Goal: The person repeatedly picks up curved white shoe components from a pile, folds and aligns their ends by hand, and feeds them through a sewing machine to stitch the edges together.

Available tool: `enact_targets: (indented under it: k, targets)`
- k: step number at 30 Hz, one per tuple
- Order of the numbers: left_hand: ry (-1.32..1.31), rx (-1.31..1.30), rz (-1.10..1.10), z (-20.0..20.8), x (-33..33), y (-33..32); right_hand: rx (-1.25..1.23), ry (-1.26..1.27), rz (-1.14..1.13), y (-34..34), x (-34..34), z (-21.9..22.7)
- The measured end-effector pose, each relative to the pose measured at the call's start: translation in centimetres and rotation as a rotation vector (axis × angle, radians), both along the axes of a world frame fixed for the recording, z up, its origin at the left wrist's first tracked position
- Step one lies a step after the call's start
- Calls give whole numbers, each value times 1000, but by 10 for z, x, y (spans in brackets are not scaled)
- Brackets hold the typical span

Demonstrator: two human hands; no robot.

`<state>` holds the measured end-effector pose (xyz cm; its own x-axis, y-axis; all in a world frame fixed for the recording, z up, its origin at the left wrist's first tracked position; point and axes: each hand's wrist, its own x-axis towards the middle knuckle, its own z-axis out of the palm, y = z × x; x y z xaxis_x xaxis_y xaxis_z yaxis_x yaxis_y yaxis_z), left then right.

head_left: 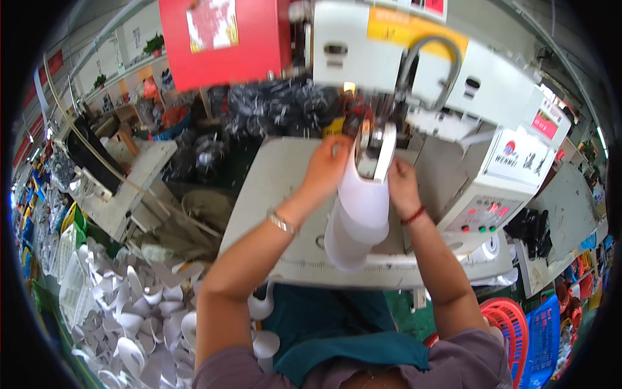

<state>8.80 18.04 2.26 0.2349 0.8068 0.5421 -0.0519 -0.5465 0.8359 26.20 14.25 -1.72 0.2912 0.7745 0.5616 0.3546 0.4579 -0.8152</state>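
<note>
A white, smooth, curved piece [356, 223], which looks like a shoe upper, hangs over the machine's metal working head [371, 144] with its opening towards the far side. My left hand [326, 163] grips its far left edge, the fingers curled close to the head. On the other side, my right hand [404, 185] pinches the right edge, its fingertips partly hidden behind the piece. A narrow white band [385, 153] stands along the right of the opening. The piece's rounded near end hangs above the pale worktable [278, 207].
The white machine arm [486, 91] crosses above my hands, with a control box [486, 211] to the right. A red panel [227, 45] hangs at upper left. Several white pieces [133, 324] lie heaped at lower left. Red [508, 330] and blue baskets [543, 337] stand at lower right.
</note>
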Motion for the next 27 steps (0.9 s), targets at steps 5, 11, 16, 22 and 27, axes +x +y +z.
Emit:
enact_targets:
  k: [5, 11, 16, 22, 27]
  targets:
    - [173, 125, 146, -21, -10, -26, 19, -43, -12, 7, 9, -20]
    - [389, 308, 196, -58, -75, -76, -59, 61, 135, -39, 1, -20]
    - [962, 21, 414, -107, -159, -118, 42, -254, -56, -97, -19, -23]
    - [1340, -257, 442, -215, -210, -146, 19, -404, -91, -132, -12, -47]
    - [1449, -135, 402, -257, -217, -160, 29, -372, -147, -147, -9, -43]
